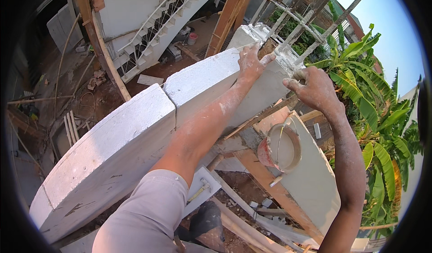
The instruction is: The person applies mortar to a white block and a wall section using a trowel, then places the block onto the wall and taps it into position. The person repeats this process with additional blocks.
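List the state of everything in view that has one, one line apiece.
Left hand: dusty, fingers spread
Right hand: dusty, fingers curled; whether it holds anything is unclear
Pale blocks: laid end to end, narrow gap between the nearer two
Bucket: uncovered, grey inside; fill level unclear
Hammer: lying on a white board
Leaves: mostly green, one browned

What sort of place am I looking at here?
Most likely an outdoor building site: a wall of pale blocks stands unfinished, a mortar-smeared bucket sits beside it, and rough poles rise behind.
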